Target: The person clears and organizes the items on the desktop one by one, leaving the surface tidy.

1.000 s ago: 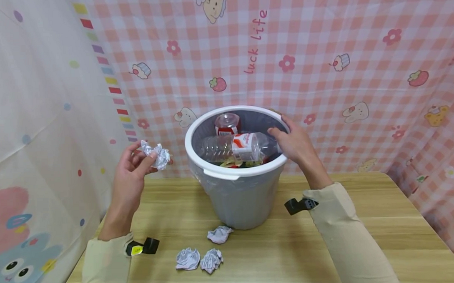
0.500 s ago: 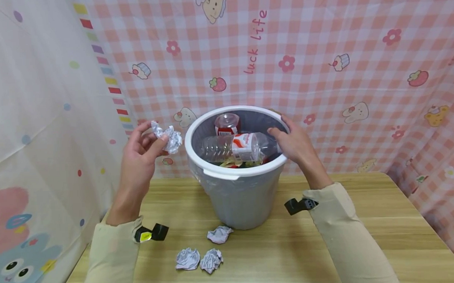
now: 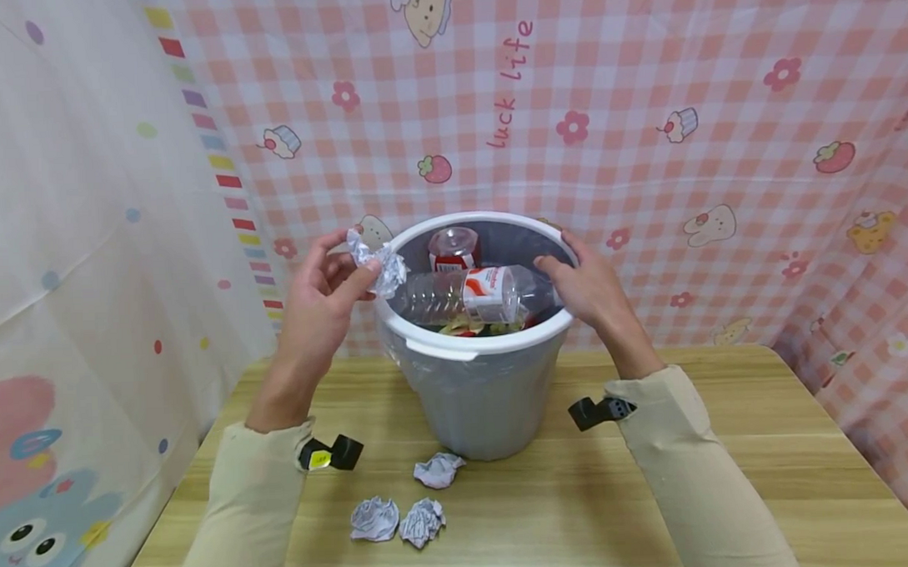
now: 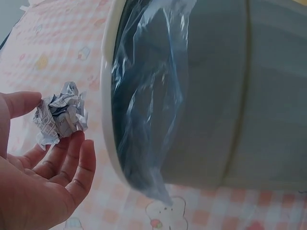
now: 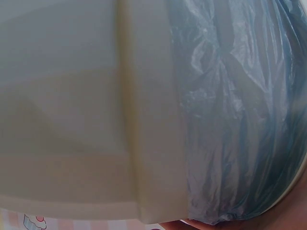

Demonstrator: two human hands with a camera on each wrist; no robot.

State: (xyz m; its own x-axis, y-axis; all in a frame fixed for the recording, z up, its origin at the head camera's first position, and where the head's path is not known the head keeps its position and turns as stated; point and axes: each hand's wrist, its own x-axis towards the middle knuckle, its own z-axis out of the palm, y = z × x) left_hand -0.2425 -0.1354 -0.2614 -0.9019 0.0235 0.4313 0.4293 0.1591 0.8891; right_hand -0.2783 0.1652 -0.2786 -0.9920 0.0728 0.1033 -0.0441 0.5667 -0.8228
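Observation:
A crumpled paper ball (image 3: 384, 271) is pinched between the thumb and fingers of my left hand (image 3: 314, 313), at the left rim of the grey trash bin (image 3: 496, 399). In the left wrist view the paper (image 4: 62, 115) shows a small gap from the white rim (image 4: 107, 96). My right hand (image 3: 599, 293) grips the bin's right rim, its thumb on the inner side. Within the bin lie a clear plastic bottle (image 3: 486, 294) on its side, a red-labelled container (image 3: 454, 248) and greenish scraps (image 3: 463, 326). In the right wrist view the bin's wall and liner (image 5: 225, 96) hide most of that hand.
Three more crumpled paper balls lie on the wooden table (image 3: 731, 474) in front of the bin: one near its base (image 3: 439, 470), two closer to me, a left one (image 3: 375, 519) and a right one (image 3: 423, 522). A checked curtain (image 3: 642, 77) hangs behind.
My left hand has carried the paper ball up and to the right, from beside the bin to its left rim. The right hand has stayed on the rim.

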